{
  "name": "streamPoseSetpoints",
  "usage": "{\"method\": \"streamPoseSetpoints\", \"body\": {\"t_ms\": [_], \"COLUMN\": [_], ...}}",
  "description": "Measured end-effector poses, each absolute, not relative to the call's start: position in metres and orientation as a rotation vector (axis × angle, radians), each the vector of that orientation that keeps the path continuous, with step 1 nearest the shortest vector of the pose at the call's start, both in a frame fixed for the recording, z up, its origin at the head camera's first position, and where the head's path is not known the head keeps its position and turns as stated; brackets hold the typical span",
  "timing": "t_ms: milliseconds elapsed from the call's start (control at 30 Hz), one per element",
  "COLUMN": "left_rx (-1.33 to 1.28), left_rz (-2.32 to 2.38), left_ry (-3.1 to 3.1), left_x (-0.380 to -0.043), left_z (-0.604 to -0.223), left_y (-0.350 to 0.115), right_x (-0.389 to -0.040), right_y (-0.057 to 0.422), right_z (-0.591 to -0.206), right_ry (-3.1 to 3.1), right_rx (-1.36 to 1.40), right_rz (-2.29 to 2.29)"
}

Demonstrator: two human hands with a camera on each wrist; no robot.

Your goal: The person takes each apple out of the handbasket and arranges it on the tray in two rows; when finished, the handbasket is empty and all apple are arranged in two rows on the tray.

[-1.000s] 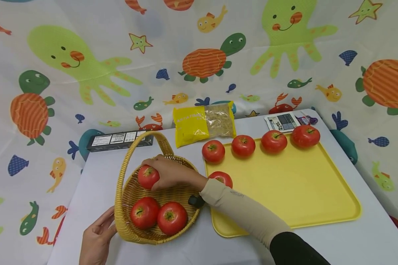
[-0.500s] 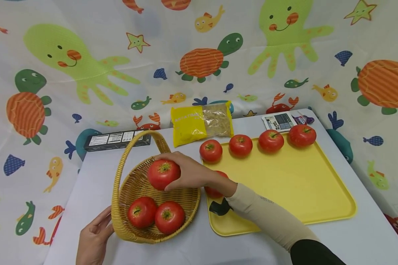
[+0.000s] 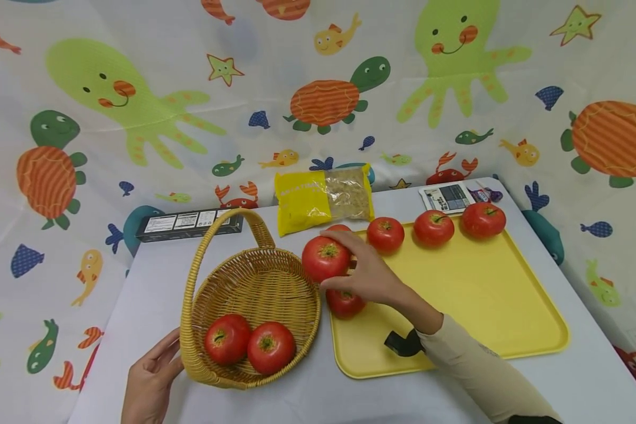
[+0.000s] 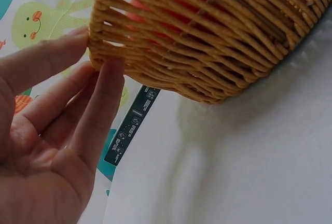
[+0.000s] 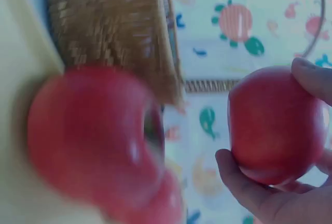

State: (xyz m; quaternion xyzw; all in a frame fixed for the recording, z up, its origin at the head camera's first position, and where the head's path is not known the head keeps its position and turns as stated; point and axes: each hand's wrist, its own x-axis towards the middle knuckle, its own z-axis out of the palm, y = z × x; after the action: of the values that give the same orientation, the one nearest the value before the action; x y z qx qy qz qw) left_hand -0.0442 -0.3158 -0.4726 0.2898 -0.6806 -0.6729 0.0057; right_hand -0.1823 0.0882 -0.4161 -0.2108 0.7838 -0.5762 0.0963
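Observation:
My right hand (image 3: 373, 274) grips a red apple (image 3: 325, 259) between thumb and fingers, above the right rim of the wicker basket (image 3: 275, 285) and the tray's left edge. In the right wrist view this apple (image 5: 275, 125) hangs in the air beside a blurred apple (image 5: 93, 136) on the tray. Inside the basket, two red apples (image 3: 271, 347) lie at the near side. At the basket's left, my left hand (image 3: 151, 377) pinches the rim near the foot of the arched handle; the left wrist view shows its fingertips (image 4: 111, 68) there.
A yellow tray (image 3: 456, 294) lies right of the basket, with a row of apples (image 3: 433, 228) along its far edge and one (image 3: 344, 303) at its left. Behind stand a yellow packet (image 3: 323, 200), a long black box (image 3: 191, 225) and a white pouch (image 3: 447, 197).
My right hand has lifted an apple out of the basket and carried it right, over the basket's rim to the tray's left edge. The left hand has stayed at the basket.

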Motion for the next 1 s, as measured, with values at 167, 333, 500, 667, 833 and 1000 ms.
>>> {"method": "streamPoseSetpoints", "body": {"t_ms": [167, 333, 500, 667, 833, 1000], "left_rx": [0.858, 0.873, 0.870, 0.883, 0.886, 0.825], "left_rz": [-2.113, -2.096, -2.095, -2.097, -2.094, -2.118], "left_ry": [-2.142, -2.196, -2.215, -2.205, -2.201, -2.177], "left_x": [-0.044, -0.043, -0.042, -0.042, -0.042, -0.041], "left_z": [-0.473, -0.472, -0.473, -0.473, -0.474, -0.474], "left_y": [-0.316, -0.317, -0.317, -0.318, -0.318, -0.318], "right_x": [-0.177, -0.168, -0.157, -0.147, -0.144, -0.142], "right_y": [0.130, 0.168, 0.190, 0.197, 0.197, 0.195], "right_z": [-0.415, -0.423, -0.440, -0.460, -0.473, -0.479], "right_ry": [2.432, 2.522, 2.570, 2.572, 2.606, 2.605], "right_rx": [-0.521, -0.391, -0.248, -0.215, -0.231, -0.213], "right_rz": [-1.720, -1.687, -1.607, -1.535, -1.481, -1.453]}}
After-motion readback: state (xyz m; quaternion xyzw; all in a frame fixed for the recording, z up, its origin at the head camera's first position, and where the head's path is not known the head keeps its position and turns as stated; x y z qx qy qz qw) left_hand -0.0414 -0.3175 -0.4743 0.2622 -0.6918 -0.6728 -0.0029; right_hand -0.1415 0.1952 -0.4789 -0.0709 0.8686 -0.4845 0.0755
